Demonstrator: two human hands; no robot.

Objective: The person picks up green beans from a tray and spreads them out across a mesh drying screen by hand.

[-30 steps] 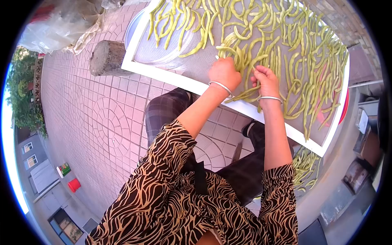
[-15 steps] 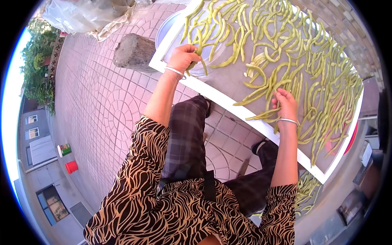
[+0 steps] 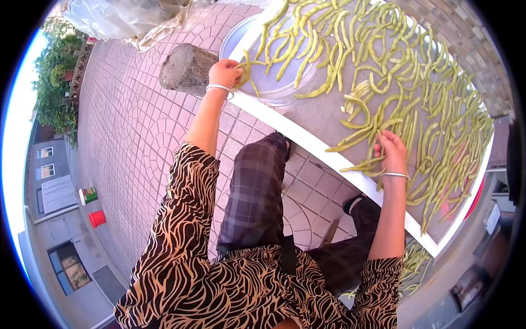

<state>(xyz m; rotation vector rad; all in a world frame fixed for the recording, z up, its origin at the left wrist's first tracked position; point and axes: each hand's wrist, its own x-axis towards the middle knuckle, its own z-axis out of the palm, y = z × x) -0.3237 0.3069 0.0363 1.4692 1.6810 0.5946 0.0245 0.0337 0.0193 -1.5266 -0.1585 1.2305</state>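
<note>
My left hand (image 3: 223, 75) is at the left end of a white-framed mesh screen (image 3: 307, 112), its fingers closed on a few green beans (image 3: 247, 71) just inside the frame's corner. Many long green beans (image 3: 378, 52) lie spread over the mesh, densest to the right. My right hand (image 3: 392, 152) is over the near part of the screen, beside a loose pile of beans (image 3: 366, 118). Its thumb and fingers are pinched together, and whatever they hold is too small to make out.
A wooden log (image 3: 186, 68) and a round basin (image 3: 241, 35) are at the screen's left end. More beans (image 3: 413, 266) lie below its right corner. Farther left on the paving stand a red bucket (image 3: 97, 219) and a green-and-white bucket (image 3: 87, 196). Plastic sheeting (image 3: 129, 19) lies at the upper left.
My left hand has moved from the central pile to the screen's left corner, carrying beans. My right hand stays near the pile. The view has shifted, so the screen appears farther right and lower.
</note>
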